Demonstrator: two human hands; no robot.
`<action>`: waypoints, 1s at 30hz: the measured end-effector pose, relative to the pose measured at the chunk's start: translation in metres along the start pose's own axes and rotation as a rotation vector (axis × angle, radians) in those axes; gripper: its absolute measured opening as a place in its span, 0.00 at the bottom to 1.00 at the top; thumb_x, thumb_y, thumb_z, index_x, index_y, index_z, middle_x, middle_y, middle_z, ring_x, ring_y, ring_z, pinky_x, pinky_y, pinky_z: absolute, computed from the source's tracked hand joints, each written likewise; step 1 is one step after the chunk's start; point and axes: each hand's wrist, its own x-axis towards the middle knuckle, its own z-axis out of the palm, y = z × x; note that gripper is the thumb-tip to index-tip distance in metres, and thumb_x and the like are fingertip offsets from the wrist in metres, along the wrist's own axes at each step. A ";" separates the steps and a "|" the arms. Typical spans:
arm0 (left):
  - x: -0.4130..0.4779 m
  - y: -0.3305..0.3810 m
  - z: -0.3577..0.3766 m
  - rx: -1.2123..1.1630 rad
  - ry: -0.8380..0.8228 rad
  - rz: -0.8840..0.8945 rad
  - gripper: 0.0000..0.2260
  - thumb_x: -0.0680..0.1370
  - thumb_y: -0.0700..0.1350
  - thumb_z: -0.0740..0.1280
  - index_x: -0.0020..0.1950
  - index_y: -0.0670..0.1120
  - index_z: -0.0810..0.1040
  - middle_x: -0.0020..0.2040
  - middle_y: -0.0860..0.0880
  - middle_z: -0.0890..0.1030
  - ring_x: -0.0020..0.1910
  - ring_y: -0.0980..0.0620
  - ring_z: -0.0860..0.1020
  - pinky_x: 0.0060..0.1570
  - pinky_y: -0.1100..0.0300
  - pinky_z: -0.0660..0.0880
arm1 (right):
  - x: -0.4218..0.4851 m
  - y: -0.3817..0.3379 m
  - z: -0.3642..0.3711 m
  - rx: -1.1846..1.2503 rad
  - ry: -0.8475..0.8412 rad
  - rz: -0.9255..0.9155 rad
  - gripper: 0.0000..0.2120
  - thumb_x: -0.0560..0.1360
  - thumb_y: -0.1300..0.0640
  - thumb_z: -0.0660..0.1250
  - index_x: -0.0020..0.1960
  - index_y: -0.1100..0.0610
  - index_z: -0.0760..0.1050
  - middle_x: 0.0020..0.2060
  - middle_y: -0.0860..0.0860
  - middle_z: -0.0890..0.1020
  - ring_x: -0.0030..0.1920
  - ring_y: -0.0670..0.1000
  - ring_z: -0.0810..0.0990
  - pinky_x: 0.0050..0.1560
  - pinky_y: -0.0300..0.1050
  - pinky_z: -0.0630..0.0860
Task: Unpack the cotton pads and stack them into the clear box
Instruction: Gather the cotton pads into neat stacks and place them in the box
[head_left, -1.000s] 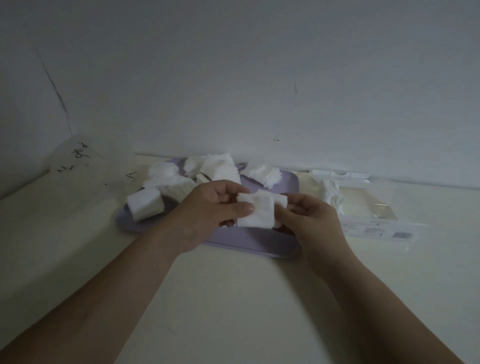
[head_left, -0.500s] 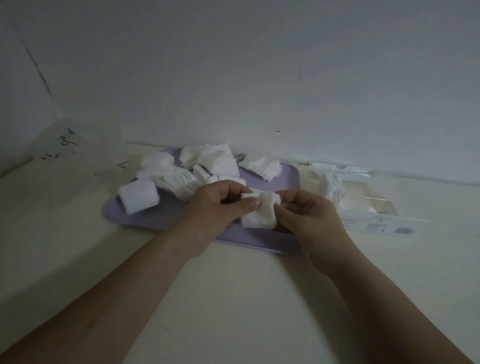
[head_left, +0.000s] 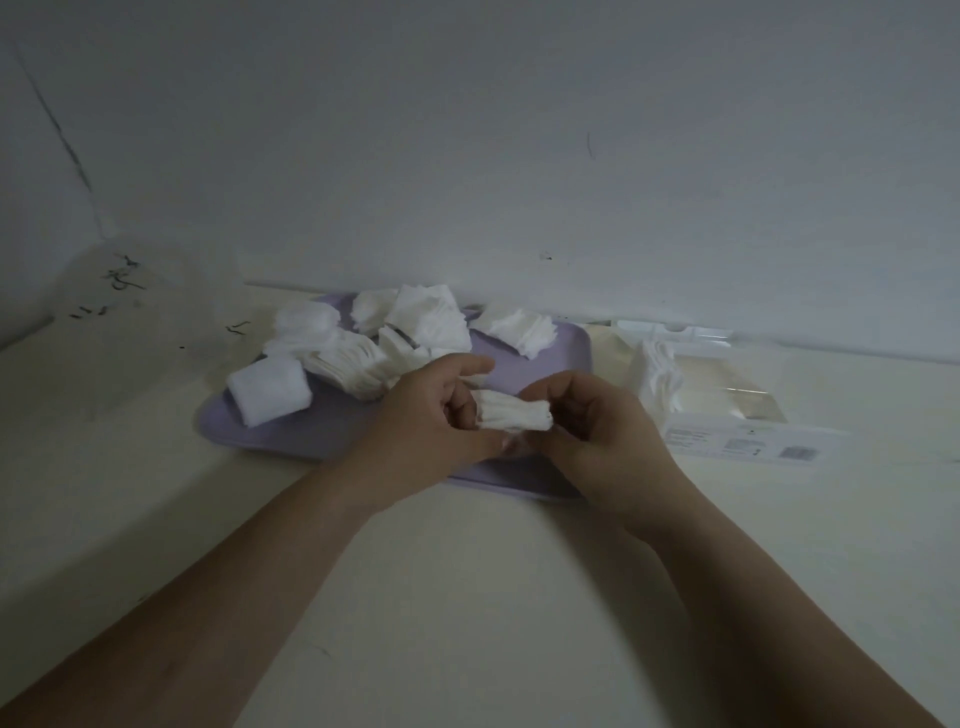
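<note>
Both hands hold a small stack of white cotton pads edge-on above the front of a lilac tray. My left hand grips its left end with curled fingers; my right hand grips its right end. Several loose piles of cotton pads lie across the back of the tray, and one neat block of pads sits at its left. A clear plastic package with a few pads inside lies to the right of the tray. The clear box is not plainly visible.
A pale table runs up to a white wall close behind the tray. A translucent sheet or bag with dark marks leans in the left corner. The package's printed label lies flat at the right.
The stack of pads was turned from face-on to edge-on between my hands and now looks squeezed narrower. Both hands dropped slightly toward the tray's front edge.
</note>
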 end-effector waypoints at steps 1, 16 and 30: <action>0.000 -0.001 0.001 0.051 -0.022 0.014 0.24 0.69 0.38 0.82 0.63 0.50 0.80 0.32 0.56 0.73 0.30 0.60 0.70 0.34 0.68 0.68 | -0.001 0.000 0.000 -0.123 -0.009 -0.013 0.16 0.74 0.69 0.70 0.56 0.52 0.80 0.50 0.48 0.87 0.53 0.48 0.85 0.58 0.49 0.81; 0.000 -0.005 0.006 0.256 -0.081 0.053 0.06 0.74 0.43 0.74 0.45 0.53 0.80 0.31 0.47 0.76 0.28 0.56 0.71 0.32 0.59 0.69 | -0.007 -0.002 0.013 -0.486 -0.043 -0.074 0.27 0.80 0.60 0.61 0.80 0.57 0.64 0.67 0.57 0.77 0.64 0.58 0.78 0.64 0.44 0.72; 0.001 -0.007 -0.021 0.700 -0.013 0.180 0.08 0.75 0.48 0.75 0.54 0.51 0.83 0.51 0.53 0.77 0.43 0.57 0.74 0.48 0.59 0.73 | -0.002 0.001 0.013 -0.400 0.251 0.048 0.25 0.78 0.51 0.71 0.74 0.50 0.72 0.62 0.51 0.83 0.57 0.55 0.82 0.57 0.46 0.76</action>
